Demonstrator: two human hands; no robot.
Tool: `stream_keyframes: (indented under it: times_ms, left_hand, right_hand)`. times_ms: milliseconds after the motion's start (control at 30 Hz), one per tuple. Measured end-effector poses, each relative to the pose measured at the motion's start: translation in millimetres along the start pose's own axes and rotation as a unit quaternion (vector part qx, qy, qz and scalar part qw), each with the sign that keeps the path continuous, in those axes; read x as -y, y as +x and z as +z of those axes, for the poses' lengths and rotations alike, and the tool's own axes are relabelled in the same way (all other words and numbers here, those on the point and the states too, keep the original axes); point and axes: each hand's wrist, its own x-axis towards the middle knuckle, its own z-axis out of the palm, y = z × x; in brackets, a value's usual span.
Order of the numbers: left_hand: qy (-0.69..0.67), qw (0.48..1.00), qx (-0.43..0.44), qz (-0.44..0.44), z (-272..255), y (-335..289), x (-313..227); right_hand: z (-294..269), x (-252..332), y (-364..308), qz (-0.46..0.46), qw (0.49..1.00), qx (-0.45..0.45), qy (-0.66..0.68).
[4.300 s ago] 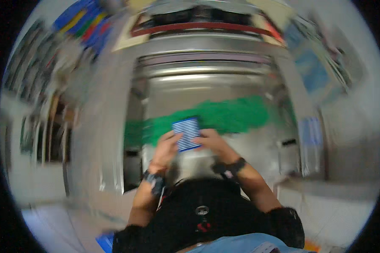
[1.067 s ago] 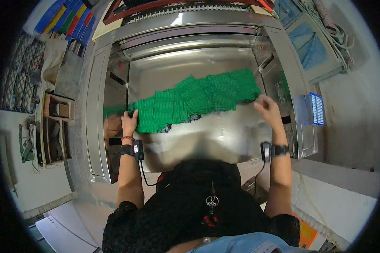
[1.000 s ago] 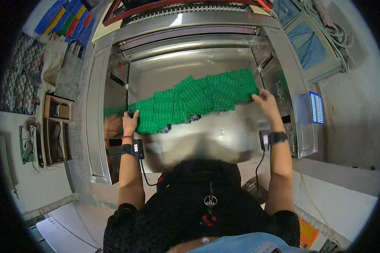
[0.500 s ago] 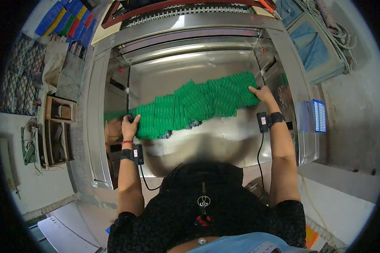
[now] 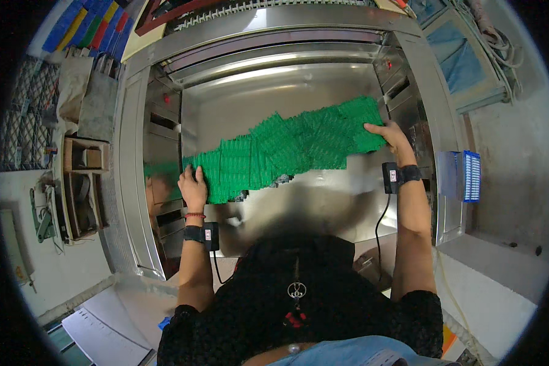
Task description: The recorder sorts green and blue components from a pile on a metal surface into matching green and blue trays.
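Note:
A long run of bright green, ribbed mesh-like plastic strips [image 5: 293, 143] lies in overlapping, uneven bundles across the shiny metal tray [image 5: 323, 207], slanting up to the right. Small dark bits peek out beneath its lower edge. At its left end, my left hand [image 5: 194, 188] rests against the green strips with fingers stretched out and slightly apart. My right hand [image 5: 390, 135] grips the far right end, thumb on top, the other fingers mostly hidden round the edge. Each wrist wears a black strapped box with a cable.
Raised metal walls [image 5: 158, 146] flank the tray. A blue-and-white gridded holder [image 5: 470, 177] is on the frame's right side. Farther left are a wooden shelf box [image 5: 82, 183] and stacked coloured blocks [image 5: 97, 27]. A blue-panelled cabinet with coiled hoses [image 5: 463, 55] stands at the back right.
The fingers of my left hand have loosened from a pinch and straightened. My right hand sits slightly farther right with its end of the green strips. The whole view has shifted a little.

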Motion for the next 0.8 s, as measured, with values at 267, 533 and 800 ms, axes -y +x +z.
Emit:
stream_keyframes:
  times_ms: [267,533,800]
  left_hand:
    - [-0.037,0.999,0.01,0.023,-3.7,-4.0,14.0]
    - [-0.081,0.989,0.12,0.016,-8.8,38.4,41.0]
    - [-0.039,0.909,0.394,0.131,-37.8,93.5,15.6]
  right_hand:
    - [6.1,-22.4,5.7,-0.001,0.994,0.012,0.109]
    - [-10.5,-61.3,31.5,-0.016,0.996,-0.01,0.087]
    - [-9.2,-48.9,26.2,-0.022,0.995,0.02,0.1]
